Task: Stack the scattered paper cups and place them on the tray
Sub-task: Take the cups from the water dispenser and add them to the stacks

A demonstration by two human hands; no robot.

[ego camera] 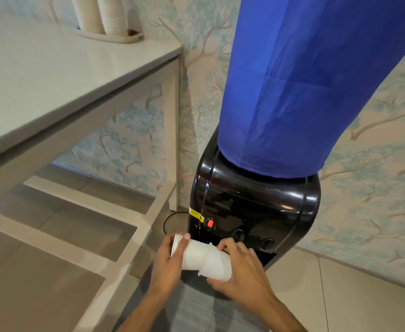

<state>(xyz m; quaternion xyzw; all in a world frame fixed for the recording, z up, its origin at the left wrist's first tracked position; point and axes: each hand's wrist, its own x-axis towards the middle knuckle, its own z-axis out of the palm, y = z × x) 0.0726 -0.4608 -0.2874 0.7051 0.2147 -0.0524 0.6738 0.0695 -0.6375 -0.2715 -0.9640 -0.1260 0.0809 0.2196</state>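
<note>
Low in front of the water dispenser I hold white paper cups sideways. My left hand (pixel 170 262) grips a short nested stack of cups (pixel 193 257) near its rims, which point left. My right hand (pixel 241 271) wraps a single cup (pixel 217 265) that sits over the stack's right end at a slight angle. Far up on the white table, a pale oval tray (pixel 115 38) carries two tall upright stacks of cups (pixel 101 15), their tops cut off by the frame edge.
A black water dispenser (pixel 256 212) with a blue-covered bottle (pixel 304 80) stands right behind my hands. The white table (pixel 53 75) and its leg frame (pixel 172 130) fill the left. Tiled floor below; wallpapered wall behind.
</note>
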